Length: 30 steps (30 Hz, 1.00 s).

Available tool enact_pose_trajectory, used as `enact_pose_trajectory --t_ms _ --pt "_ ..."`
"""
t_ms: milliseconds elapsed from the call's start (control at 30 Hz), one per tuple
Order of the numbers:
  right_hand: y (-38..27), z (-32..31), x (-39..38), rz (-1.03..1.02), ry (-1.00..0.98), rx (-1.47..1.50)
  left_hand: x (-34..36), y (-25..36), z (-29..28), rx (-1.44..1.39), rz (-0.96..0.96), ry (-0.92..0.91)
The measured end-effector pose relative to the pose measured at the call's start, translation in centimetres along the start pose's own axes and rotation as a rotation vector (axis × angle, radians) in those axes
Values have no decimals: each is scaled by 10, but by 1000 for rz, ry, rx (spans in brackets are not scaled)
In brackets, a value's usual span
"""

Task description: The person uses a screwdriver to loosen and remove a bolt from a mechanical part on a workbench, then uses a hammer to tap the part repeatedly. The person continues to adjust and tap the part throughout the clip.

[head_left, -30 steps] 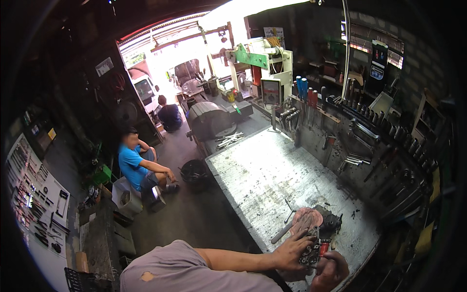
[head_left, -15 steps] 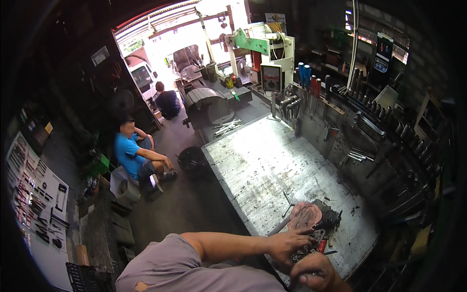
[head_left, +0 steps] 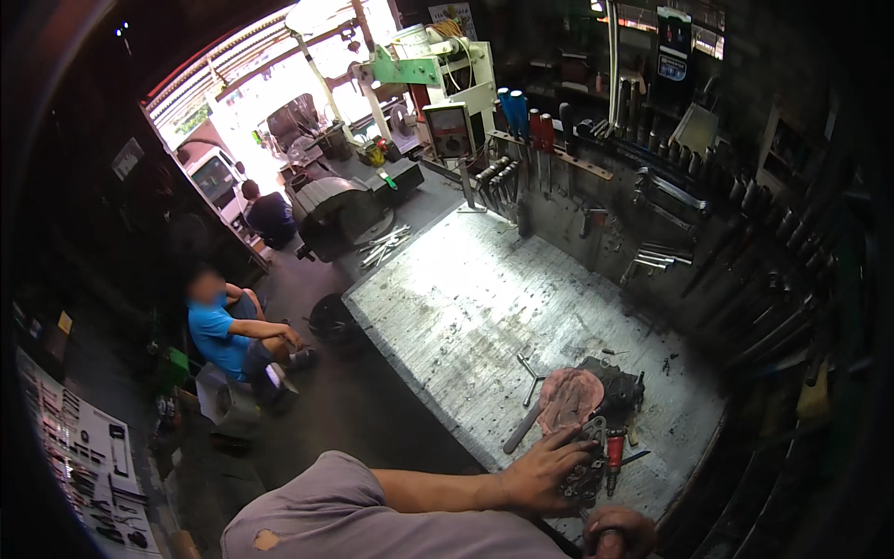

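Observation:
My left hand reaches across the near end of the workbench. Its fingers curl over a dark metal part with holes in it and hold it against the bench top. Close to the bench's front edge, my right hand is closed around something I cannot make out, beside that part. A red and silver tool lies just right of the part, next to a thin dark blade-like piece. Beyond my left hand are a crumpled pink cloth and a larger dark metal assembly.
A three-armed wrench and a dark handle lie left of the cloth. Hand tools hang along the panel at the right. Several wrenches lie by the bench's far corner. A person in blue sits at the left; another sits farther back.
The view has swung to the right, so the room appears shifted left. My right hand has moved closer to the bench's front edge, uncovering the red tool. My left hand stays on the metal part.

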State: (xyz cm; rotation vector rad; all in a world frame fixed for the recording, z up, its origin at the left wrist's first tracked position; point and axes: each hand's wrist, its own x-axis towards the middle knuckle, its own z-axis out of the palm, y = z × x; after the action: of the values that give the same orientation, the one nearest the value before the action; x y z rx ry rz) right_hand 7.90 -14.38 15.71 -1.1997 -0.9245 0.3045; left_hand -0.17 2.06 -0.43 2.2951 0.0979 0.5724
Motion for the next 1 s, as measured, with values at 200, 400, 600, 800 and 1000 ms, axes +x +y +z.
enact_pose_trajectory --t_ms 200,400,600,800,1000 --pt "19 -14 55 208 -631 298 4 -11 -8 -55 121 -57" --pt "53 -6 102 355 -1587 679 14 -33 -16 -83 256 -172" --pt "44 -14 62 44 -1275 472 8 -27 -11 -84 140 -158" --pt "37 -19 61 -17 -945 397 7 -28 -11 -58 98 -155" --pt "35 -29 49 11 -863 367 13 -20 -16 -21 79 -181"
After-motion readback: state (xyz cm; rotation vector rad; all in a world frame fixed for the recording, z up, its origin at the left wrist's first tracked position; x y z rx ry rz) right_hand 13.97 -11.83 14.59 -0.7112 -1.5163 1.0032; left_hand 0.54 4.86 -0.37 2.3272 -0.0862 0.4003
